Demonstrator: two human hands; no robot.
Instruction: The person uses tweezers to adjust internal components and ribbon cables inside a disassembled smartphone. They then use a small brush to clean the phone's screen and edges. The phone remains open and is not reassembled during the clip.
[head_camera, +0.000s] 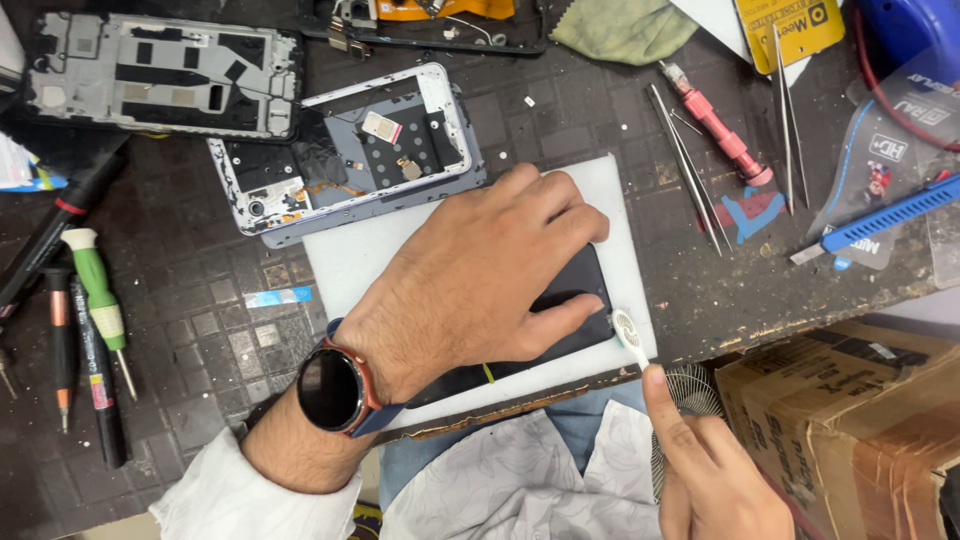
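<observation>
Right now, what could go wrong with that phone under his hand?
The left hand presses the dark phone flat on the white mat, which sits at the table's edge, so it might slide off. The right hand holds a small white tool at the phone's corner; a slip could scratch it.

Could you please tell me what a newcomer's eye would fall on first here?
Most striking is the left hand with a wristwatch, pressing flat on a dark phone on a white mat at centre. At lower right, the right hand holds a small white brush at the phone's corner. Behind lie opened phone frames.
</observation>
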